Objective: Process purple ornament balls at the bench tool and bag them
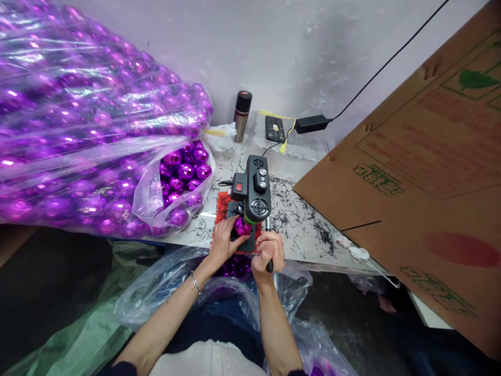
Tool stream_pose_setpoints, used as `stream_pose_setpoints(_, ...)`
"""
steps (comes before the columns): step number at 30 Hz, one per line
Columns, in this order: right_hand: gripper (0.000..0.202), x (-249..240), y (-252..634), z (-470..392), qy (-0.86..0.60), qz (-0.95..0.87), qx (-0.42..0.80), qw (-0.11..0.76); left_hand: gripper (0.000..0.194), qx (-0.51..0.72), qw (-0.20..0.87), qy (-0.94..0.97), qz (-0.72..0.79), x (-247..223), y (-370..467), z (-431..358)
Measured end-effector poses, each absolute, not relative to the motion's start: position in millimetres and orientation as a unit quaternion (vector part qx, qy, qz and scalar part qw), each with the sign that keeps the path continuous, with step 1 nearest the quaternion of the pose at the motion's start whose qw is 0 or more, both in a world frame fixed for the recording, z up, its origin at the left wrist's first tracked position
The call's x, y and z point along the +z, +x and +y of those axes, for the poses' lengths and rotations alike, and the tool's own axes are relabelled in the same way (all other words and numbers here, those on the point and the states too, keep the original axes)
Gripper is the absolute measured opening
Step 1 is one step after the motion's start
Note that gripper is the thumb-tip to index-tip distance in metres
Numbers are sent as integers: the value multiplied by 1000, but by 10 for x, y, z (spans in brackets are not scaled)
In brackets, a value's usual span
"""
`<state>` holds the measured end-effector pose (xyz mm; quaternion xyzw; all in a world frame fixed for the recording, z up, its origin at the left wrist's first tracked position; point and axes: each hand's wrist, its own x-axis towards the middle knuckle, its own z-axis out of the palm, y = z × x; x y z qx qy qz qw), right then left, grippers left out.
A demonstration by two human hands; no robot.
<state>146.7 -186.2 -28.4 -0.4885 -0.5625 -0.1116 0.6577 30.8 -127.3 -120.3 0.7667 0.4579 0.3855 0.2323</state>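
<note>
A shiny purple ball (242,226) sits at the base of a small black machine (259,183), under its front end. My left hand (224,241) holds the ball from the left, with fingers behind it and the thumb in front. My right hand (269,254) is wrapped round a lever with a black grip (270,267) on the machine's right side. Beneath the machine's dark base lies a red mat (223,204). More purple balls (235,266) lie in a clear plastic bag below the table edge, between my forearms.
A huge clear bag of purple balls (97,120) fills the left, torn open near the machine. A flask (242,116), a phone-like black object (274,129) and a power adapter (312,124) are behind. A cardboard box (415,172) leans at right. Black scraps litter the table (289,245).
</note>
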Motion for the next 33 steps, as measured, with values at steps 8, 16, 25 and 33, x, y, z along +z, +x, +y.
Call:
stream_pose_setpoints(8, 39, -484, 1464, -1820, -489, -530, -128, 680, 54, 386, 232, 765, 461, -1211, 308, -1287)
stream_pose_setpoints(16, 41, -505, 1458, -1813, -463, -529, -111, 702, 53, 392, 232, 766, 453, -1181, 315, -1305)
stream_pose_setpoints(25, 42, -524, 1459, -1822, -461, -531, -73, 707, 52, 393, 237, 766, 450, -1180, 321, -1280)
stream_pose_setpoints(33, 43, -581, 1508, -1754, -454, -547, -107, 695, 54, 432, 218, 769, 417, -1319, 355, -1227)
